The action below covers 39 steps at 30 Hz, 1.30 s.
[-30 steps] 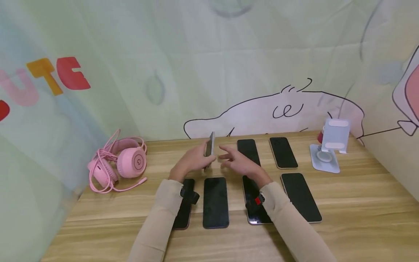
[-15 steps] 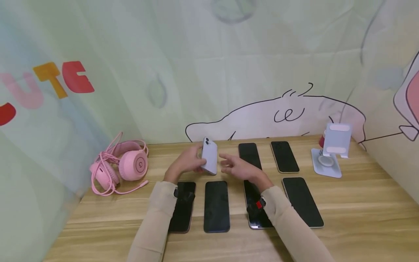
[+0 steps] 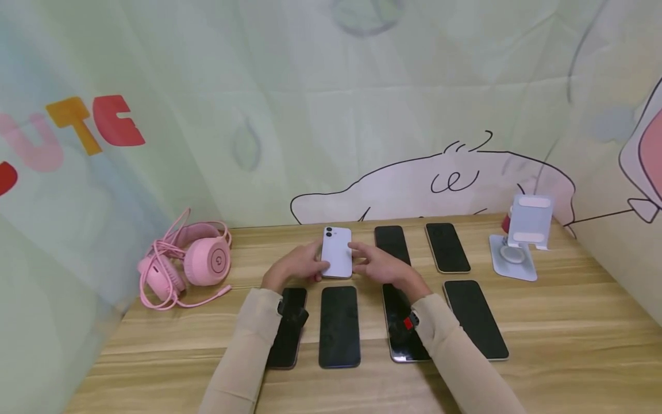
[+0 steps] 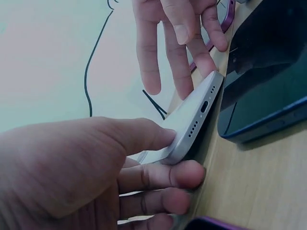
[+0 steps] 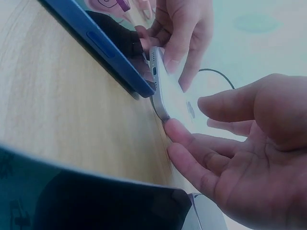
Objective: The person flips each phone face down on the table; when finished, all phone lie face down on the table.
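Observation:
A white smartphone (image 3: 336,253) lies back side up between my two hands, its camera lenses at the far end. My left hand (image 3: 297,263) pinches its left side, thumb on the back and fingers curled under the edge. In the left wrist view that phone (image 4: 192,115) tilts just above the wood. Beside its right edge my right hand (image 3: 380,264) reaches in with loosely bent fingers; in the right wrist view the fingertips (image 5: 177,130) are right at the phone's side, with the thumb raised away from it.
Nearer me lie a dark phone (image 3: 339,328) and another phone (image 3: 289,339) under my left wrist. More phones lie right: a black phone (image 3: 393,241), a small phone (image 3: 447,247), a larger phone (image 3: 476,319). Pink headphones (image 3: 207,256) sit left, a phone stand (image 3: 530,221) back right.
My left hand has turned the white phone from on edge to back side up and lowered it toward the table. The right hand has stayed nearly in place, now at the phone's side.

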Each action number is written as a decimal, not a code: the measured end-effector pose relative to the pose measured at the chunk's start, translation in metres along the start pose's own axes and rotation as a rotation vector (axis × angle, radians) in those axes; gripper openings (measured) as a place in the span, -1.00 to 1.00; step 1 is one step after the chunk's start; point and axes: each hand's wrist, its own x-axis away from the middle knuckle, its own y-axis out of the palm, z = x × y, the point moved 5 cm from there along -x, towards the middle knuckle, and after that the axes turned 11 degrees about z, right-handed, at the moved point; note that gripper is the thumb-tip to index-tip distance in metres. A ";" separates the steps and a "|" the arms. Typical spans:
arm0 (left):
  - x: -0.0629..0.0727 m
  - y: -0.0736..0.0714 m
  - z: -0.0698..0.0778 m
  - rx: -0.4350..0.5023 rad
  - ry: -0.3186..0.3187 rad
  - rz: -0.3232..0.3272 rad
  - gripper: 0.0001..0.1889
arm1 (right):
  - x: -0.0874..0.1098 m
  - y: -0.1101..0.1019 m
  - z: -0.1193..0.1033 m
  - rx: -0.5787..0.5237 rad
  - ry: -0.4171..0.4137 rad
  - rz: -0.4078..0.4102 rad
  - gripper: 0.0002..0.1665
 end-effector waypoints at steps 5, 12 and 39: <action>-0.001 0.001 -0.001 -0.022 -0.009 -0.004 -0.38 | 0.000 -0.002 -0.001 0.011 -0.001 0.007 -0.29; -0.001 0.000 -0.001 -0.023 -0.028 -0.013 -0.29 | 0.001 -0.005 -0.003 0.008 0.004 -0.006 -0.29; -0.004 0.008 0.012 -0.116 0.066 0.037 -0.36 | 0.011 -0.049 0.006 0.380 0.039 0.259 -0.45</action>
